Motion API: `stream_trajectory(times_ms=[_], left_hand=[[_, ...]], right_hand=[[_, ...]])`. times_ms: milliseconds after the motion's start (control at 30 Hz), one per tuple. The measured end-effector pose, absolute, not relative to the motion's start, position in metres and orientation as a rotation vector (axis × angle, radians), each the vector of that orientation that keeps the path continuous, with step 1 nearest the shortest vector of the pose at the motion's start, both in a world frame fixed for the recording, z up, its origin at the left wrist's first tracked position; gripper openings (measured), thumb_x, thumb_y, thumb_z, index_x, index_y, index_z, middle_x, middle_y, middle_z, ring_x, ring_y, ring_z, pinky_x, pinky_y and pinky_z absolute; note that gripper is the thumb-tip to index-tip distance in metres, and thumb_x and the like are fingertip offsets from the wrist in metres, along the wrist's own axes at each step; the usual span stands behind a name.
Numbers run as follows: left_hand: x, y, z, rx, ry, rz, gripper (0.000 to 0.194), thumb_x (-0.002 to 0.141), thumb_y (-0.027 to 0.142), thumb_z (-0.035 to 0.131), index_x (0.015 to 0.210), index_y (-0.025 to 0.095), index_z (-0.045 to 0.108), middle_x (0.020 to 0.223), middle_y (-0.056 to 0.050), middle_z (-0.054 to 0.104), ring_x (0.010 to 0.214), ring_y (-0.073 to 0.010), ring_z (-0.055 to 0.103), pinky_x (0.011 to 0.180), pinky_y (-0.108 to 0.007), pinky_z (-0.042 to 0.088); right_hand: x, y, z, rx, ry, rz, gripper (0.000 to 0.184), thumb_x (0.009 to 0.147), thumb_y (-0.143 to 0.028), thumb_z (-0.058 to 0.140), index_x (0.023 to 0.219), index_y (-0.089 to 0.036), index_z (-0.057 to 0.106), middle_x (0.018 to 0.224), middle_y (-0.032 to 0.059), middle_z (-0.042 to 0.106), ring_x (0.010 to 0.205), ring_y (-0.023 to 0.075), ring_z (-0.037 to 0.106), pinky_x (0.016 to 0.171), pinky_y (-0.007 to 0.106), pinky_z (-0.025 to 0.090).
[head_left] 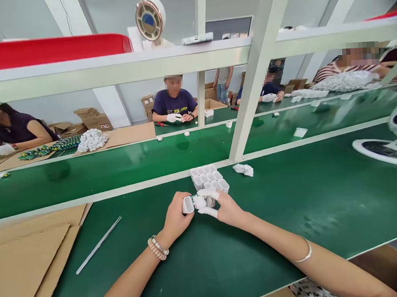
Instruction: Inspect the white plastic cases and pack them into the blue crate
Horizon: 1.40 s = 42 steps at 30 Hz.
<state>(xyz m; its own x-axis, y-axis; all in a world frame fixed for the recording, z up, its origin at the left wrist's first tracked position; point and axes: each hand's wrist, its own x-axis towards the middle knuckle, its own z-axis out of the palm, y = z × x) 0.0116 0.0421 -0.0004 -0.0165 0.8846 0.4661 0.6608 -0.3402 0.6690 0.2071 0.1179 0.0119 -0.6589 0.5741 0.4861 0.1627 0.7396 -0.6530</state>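
Observation:
My left hand (176, 218) is closed around a small white plastic housing (188, 205), its open end facing me and to the right. White finger cots cover fingers of my right hand (223, 208), which grips a small white part with a green circuit board (198, 201) close against the housing. Whether the board touches the housing I cannot tell. Just behind my hands stands a block of white housings (209, 178) in rows, open ends up. To the left, a pair of metal tweezers (99, 245) lies on the green table.
Cardboard sheets (31, 259) cover the table's left side. Crumpled white material (244, 170) lies by the frame post (249, 97). A white fan (391, 145) stands at right. Beyond the rail runs a green conveyor belt (136, 163) with scattered parts; several people work across it.

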Motion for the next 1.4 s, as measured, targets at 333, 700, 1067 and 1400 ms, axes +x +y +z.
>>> stream_trajectory(times_ms=[333,700,1067,1400], left_hand=[[0.011,0.039,-0.006,2.115,1.757,1.136,0.026,0.081,0.016,0.056,0.106,0.023,0.051,0.100,-0.002,0.060,0.083,-0.0178,0.061,0.071,-0.028,0.048],[0.014,0.037,-0.005,2.228,1.881,1.026,0.028,0.081,0.012,0.055,0.106,0.023,0.052,0.099,-0.002,0.061,0.080,-0.0176,0.062,0.065,-0.026,0.046],[0.015,0.035,-0.001,2.196,1.951,0.944,0.022,0.084,0.014,0.054,0.103,0.024,0.052,0.099,0.000,0.061,0.078,-0.0160,0.062,0.064,-0.025,0.045],[0.016,0.036,-0.002,2.265,1.940,0.950,0.018,0.084,0.014,0.054,0.100,0.023,0.052,0.093,0.000,0.061,0.073,-0.0167,0.062,0.059,-0.027,0.042]], right_hand=[[0.205,0.101,0.014,-0.534,-2.206,0.682,0.048,0.087,-0.057,0.058,0.121,-0.024,0.064,0.097,0.0103,0.064,0.069,0.0190,0.056,0.068,0.034,0.049],[0.202,0.093,0.006,-0.499,-2.183,0.604,0.043,0.088,-0.051,0.062,0.118,-0.021,0.064,0.089,0.0084,0.064,0.059,0.0156,0.052,0.058,0.030,0.047],[0.200,0.088,0.010,-0.472,-2.127,0.390,0.041,0.090,-0.044,0.062,0.124,-0.022,0.058,0.086,0.0053,0.065,0.054,0.0120,0.053,0.053,0.026,0.049],[0.199,0.089,0.008,-0.464,-2.143,0.333,0.037,0.092,-0.044,0.060,0.122,-0.022,0.059,0.090,0.0068,0.065,0.055,0.0121,0.053,0.053,0.026,0.049]])
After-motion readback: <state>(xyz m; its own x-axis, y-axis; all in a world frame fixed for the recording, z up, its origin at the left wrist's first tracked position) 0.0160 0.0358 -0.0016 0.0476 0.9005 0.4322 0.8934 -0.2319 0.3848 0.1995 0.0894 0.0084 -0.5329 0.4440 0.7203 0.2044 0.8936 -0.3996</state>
